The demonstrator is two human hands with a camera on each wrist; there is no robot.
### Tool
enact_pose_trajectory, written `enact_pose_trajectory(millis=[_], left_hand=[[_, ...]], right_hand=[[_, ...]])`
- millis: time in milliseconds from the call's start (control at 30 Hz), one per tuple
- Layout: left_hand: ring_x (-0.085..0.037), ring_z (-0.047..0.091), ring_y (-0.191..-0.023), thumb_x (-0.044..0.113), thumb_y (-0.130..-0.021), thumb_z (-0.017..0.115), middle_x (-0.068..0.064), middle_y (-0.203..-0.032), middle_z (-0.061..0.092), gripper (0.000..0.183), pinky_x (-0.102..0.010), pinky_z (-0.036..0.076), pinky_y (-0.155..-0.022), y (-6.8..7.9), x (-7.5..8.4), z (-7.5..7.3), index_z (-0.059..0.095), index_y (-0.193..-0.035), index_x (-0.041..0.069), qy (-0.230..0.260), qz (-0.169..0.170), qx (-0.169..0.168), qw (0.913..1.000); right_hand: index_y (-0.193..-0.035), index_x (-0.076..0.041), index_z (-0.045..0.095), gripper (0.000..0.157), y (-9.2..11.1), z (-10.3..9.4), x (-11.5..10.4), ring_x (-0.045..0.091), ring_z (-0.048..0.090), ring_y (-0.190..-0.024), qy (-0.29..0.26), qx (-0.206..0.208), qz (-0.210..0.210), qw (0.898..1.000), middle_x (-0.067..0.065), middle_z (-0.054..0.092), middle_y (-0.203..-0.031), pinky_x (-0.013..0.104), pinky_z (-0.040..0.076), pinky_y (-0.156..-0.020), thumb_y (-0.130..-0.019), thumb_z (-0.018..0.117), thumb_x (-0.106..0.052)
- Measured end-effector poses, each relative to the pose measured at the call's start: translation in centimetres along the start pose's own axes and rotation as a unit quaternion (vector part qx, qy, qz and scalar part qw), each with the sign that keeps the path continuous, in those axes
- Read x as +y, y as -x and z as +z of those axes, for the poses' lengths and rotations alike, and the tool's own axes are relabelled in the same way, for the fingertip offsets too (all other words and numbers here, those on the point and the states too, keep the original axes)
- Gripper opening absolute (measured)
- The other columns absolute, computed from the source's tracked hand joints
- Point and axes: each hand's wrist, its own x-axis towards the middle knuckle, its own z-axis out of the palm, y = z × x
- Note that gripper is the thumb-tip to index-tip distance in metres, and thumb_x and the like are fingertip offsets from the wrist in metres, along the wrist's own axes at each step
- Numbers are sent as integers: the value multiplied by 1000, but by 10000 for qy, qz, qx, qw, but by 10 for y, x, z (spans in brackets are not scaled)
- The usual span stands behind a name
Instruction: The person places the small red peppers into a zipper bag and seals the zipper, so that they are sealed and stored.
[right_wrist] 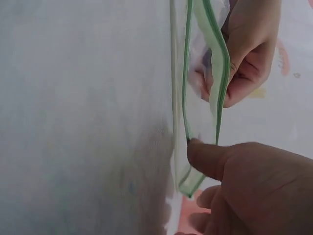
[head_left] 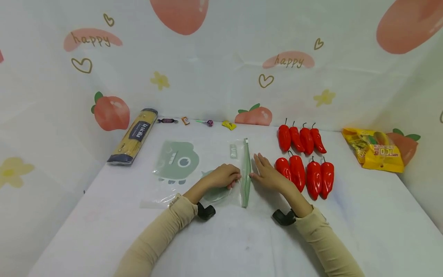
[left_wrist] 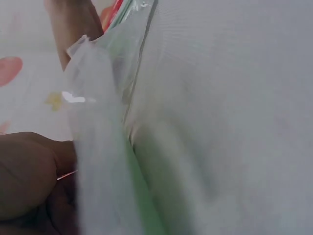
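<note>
A clear zip bag with a green dinosaur print lies flat on the table, its green zip edge to the right. In the right wrist view that edge gapes, two green strips standing apart. My left hand has curled fingers and pinches the clear plastic just behind the zip; the left hand shows beyond the strips in the right wrist view. On the other side, my right hand has its fingers extended, and its thumb touches the zip edge near one end.
Several red peppers lie in two rows right of the right hand. A yellow packet is at the far right. A spaghetti pack lies back left, with wrapped candies and a lollipop along the back.
</note>
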Motion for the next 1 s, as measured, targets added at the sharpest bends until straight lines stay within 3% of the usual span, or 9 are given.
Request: enact_pose_trajectory(millis=[333, 467, 567, 667, 733, 800, 867, 933, 1000], left_hand=[[-4, 48, -45, 19, -93, 52, 4, -51, 51, 27, -17, 37, -48, 7, -3, -10, 58, -70, 9, -189, -272, 723, 9968], [-5, 52, -54, 19, -91, 56, 3, -58, 59, 24, -18, 40, -53, 16, -7, -19, 60, -69, 10, -250, -390, 1337, 9899], [-3, 55, -59, 18, -88, 60, 0, -65, 65, 20, -17, 44, -57, 23, -14, -23, 66, -72, 9, 255, -707, 1909, 9787], [-2, 59, -59, 12, -86, 63, -7, -70, 69, 14, -16, 51, -58, 28, -21, -23, 70, -81, 1, 1611, -1133, 2357, 9517], [-2, 61, -59, 7, -84, 63, -8, -72, 70, 14, -17, 53, -58, 30, -25, -22, 69, -89, -4, 2689, -1409, 2552, 9180], [-3, 63, -60, 2, -83, 63, -6, -71, 69, 17, -18, 55, -58, 30, -27, -19, 66, -95, -10, 3665, -1618, 2657, 8769], [-4, 63, -61, 0, -83, 63, -1, -70, 68, 21, -17, 55, -57, 28, -26, -14, 63, -99, -13, 4272, -1769, 2708, 8443], [-4, 64, -62, 0, -82, 64, 1, -70, 68, 23, -17, 55, -58, 25, -26, -9, 62, -100, -13, 4584, -1844, 2720, 8258], [-4, 64, -64, 0, -83, 64, 1, -71, 68, 23, -18, 55, -59, 23, -25, -5, 62, -101, -13, 4712, -1852, 2725, 8182]], right_hand=[[-145, -2, 17, 65, -5, 16, -14, 38, 8, -141, 815, -211, -639, 9944, 13, 10, -154, 62, 18, -109, -94, 45, -28], [-145, -4, 20, 61, -4, 15, -18, 37, 12, -140, 1003, -232, -513, 9934, 12, 15, -154, 61, 19, -109, -95, 44, -29], [-145, -4, 20, 61, -5, 12, -18, 37, 13, -140, 949, -220, -474, 9941, 12, 15, -154, 61, 19, -109, -95, 45, -28], [-145, -4, 19, 62, -6, 11, -14, 36, 11, -141, 838, -188, -431, 9954, 12, 15, -154, 60, 17, -110, -94, 45, -29], [-145, -4, 19, 63, -7, 12, -11, 36, 11, -141, 804, -141, -411, 9958, 12, 14, -154, 60, 16, -110, -94, 45, -29], [-145, -4, 19, 63, -7, 12, -9, 36, 11, -141, 784, -95, -426, 9960, 12, 14, -154, 60, 17, -110, -94, 45, -30], [-145, -4, 20, 63, -7, 11, -8, 37, 12, -140, 690, -67, -495, 9964, 13, 16, -153, 59, 17, -110, -94, 45, -30], [-145, -5, 21, 63, -3, 7, -6, 36, 17, -140, 383, 34, -509, 9980, 13, 20, -152, 57, 21, -110, -94, 46, -31], [-145, -8, 25, 61, 2, -2, -2, 35, 24, -137, -48, 365, -415, 9985, 14, 28, -149, 56, 28, -108, -94, 48, -31]])
